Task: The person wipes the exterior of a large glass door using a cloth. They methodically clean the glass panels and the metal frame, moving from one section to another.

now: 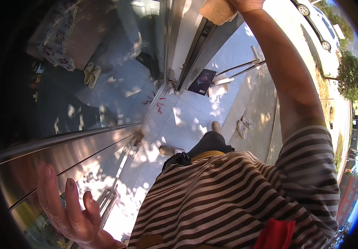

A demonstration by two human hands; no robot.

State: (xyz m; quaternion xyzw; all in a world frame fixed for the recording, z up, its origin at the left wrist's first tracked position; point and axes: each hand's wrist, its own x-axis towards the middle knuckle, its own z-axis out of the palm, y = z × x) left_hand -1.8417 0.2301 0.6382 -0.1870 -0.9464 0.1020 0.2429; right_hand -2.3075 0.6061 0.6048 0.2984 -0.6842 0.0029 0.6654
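At the top edge, my right hand [249, 3] is partly cut off by the picture's rim. It holds an orange-brown cloth or sponge [219, 12] against the upper part of a metal door frame [194, 46]. My left hand [70, 211] is raised at the lower left, its fingers spread and nothing in them. Beside it is a shiny metal panel [73, 143] of the glass door; whether the fingertips touch it I cannot tell. The large glass pane [116, 102] lies between the frame and this panel, with slippers [91, 74] visible through or in it.
Several red chilli-like pieces [161, 105] lie on the tiled floor [179, 124] by the frame's foot. A dark box [202, 81] and a white one [218, 88] stand near metal poles [238, 68]. Pale shoes [244, 127] sit on the step. A long metal door handle [107, 199] runs below.
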